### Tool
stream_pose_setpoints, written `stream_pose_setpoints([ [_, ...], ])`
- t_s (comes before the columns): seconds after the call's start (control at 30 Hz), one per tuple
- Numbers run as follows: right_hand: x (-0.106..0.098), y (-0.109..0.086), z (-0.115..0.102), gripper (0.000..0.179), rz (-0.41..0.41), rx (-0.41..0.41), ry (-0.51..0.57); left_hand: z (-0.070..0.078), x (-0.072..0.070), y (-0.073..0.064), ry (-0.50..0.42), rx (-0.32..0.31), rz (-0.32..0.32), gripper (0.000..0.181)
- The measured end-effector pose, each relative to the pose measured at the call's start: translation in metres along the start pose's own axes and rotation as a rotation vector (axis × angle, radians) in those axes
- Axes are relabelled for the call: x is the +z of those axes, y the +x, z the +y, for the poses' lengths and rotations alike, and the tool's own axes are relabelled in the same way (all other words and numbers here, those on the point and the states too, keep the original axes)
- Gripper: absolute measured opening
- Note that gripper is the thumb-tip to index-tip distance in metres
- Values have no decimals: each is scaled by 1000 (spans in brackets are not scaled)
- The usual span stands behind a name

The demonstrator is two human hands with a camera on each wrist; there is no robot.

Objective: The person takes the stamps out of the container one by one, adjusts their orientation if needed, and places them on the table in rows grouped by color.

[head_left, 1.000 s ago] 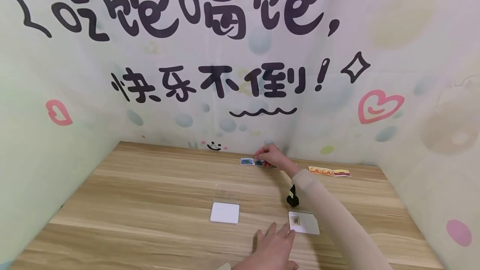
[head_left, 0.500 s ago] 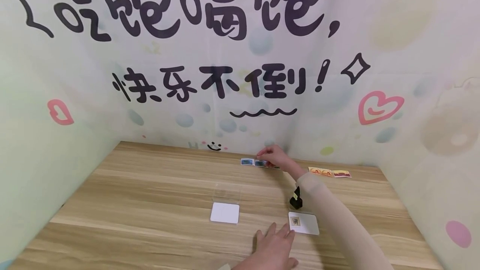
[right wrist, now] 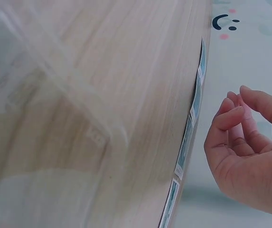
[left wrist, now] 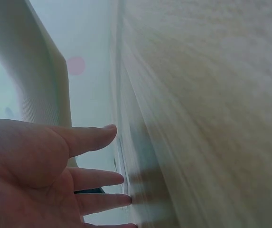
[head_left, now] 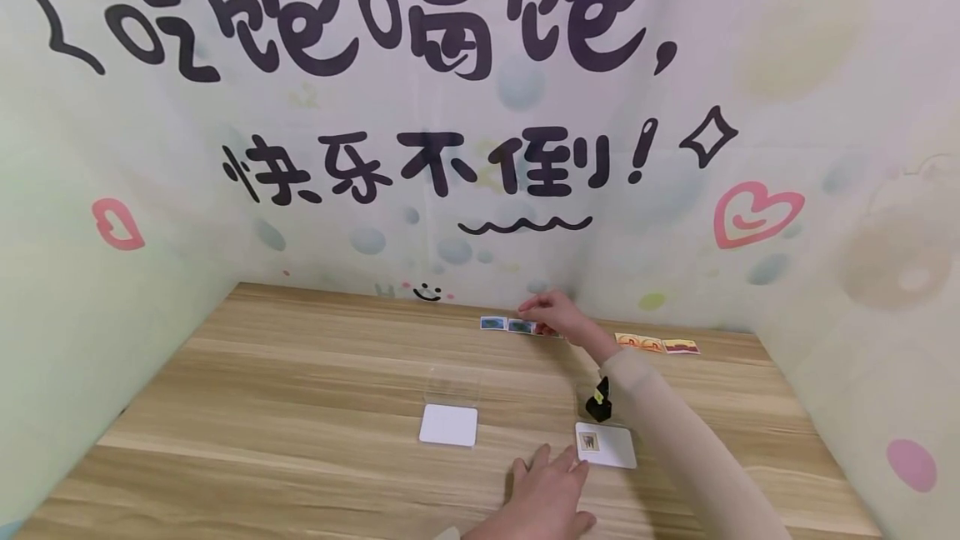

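- Head view: your right hand (head_left: 557, 317) is the nearer one to the row of blue stamps (head_left: 520, 327), which lies along the back of the table (head_left: 300, 357), just in front of the printed wall cloth (head_left: 345, 261). It hangs over the right part of the row and hides some of it from this camera.
- That row's long axis runs left to right, close to parallel with the back edge. Your right forearm comes in from the lower right, so the hand meets the row at a slant rather than square on.
- The row of orange stamps (head_left: 651, 344) lies to the right of that hand, beyond your wrist.
- Your left hand (head_left: 536, 494) lies palm down near you, fingers spread, well apart from both rows; its fingertips are right by the near left corner of the right white card (head_left: 606, 446). The left white card (head_left: 448, 425) is farther off.
- Left wrist view: thumb and fingers are straight and apart, with nothing held; the fingertips appear to rest on the table.
- Right wrist view: your fingers are loosely curled, the thumb close to the index tip, and no stamp shows between them. The blue stamps run in a line beside the hand, with a visible gap; you cannot judge from here how high it stands over them.
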State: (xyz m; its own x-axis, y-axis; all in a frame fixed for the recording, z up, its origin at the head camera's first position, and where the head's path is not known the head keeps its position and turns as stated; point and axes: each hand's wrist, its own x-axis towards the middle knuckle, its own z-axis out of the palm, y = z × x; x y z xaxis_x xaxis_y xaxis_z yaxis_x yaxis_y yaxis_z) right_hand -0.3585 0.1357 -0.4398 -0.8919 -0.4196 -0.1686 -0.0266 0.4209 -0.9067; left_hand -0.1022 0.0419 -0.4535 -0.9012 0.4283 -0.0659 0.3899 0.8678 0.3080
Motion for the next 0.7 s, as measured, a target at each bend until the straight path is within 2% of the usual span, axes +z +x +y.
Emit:
stream_pose_setpoints([
  [0.23,-3,-7,3,29,7,6,19,-3,-3,0,-59,13,36,46],
  [0.53,-6,-13,5,24,17,50,32,-3,-5,1,-64,41,86,41],
  [0.7,-8,-15,6,23,23,57,24,-5,-5,3,-100,38,74,41],
])
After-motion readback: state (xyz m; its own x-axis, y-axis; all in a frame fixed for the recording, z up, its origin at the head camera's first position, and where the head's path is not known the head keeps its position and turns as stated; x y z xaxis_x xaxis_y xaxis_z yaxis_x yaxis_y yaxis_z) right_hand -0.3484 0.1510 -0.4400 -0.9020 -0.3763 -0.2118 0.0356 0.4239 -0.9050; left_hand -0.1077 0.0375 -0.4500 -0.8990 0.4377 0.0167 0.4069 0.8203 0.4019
